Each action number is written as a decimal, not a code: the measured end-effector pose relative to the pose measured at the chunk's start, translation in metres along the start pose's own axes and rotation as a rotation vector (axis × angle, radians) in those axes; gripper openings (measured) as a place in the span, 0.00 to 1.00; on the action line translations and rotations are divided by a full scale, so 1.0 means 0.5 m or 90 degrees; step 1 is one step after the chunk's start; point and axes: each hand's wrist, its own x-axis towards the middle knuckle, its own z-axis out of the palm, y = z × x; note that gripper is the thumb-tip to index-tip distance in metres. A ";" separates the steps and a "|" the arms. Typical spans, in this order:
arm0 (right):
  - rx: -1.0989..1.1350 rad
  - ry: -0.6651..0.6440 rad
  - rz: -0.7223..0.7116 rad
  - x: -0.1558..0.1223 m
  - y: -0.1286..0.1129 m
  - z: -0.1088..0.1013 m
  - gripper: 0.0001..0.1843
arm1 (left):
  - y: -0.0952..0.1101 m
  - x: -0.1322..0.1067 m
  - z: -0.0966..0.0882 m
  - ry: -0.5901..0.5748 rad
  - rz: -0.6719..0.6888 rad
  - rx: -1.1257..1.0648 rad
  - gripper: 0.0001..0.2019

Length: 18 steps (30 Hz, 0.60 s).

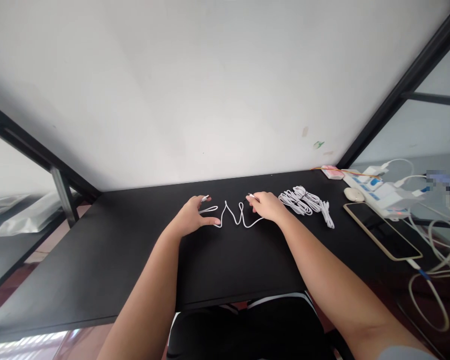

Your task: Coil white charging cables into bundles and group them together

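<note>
A thin white cable point(233, 216) lies in loose zigzag loops on the black table point(97, 270), between my two hands. My left hand point(193, 216) rests on the table at the cable's left end, fingers closed around the plug that pokes out at its fingertips. My right hand point(267, 206) sits at the cable's right end and pinches the other plug between its fingertips. Both forearms reach straight out over the table's front edge.
A pile of several bundled white cables point(306, 201) lies just right of my right hand. Further right are a phone point(382, 231) lying flat on a charging lead, a white power strip point(375, 192) with plugs, and loose white wires point(435, 260). A white wall stands behind.
</note>
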 end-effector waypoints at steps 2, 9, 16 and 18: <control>-0.022 -0.017 0.004 -0.008 -0.008 -0.002 0.27 | -0.001 -0.001 -0.002 -0.033 -0.019 0.039 0.39; -0.054 -0.119 -0.054 -0.030 -0.047 0.019 0.29 | 0.002 0.001 0.008 -0.100 -0.026 0.137 0.25; -0.070 -0.153 -0.079 -0.032 -0.058 0.036 0.07 | 0.010 0.007 0.020 -0.069 0.006 0.156 0.24; -0.072 -0.142 -0.067 -0.033 -0.057 0.034 0.05 | 0.010 0.007 0.021 -0.047 -0.015 0.114 0.25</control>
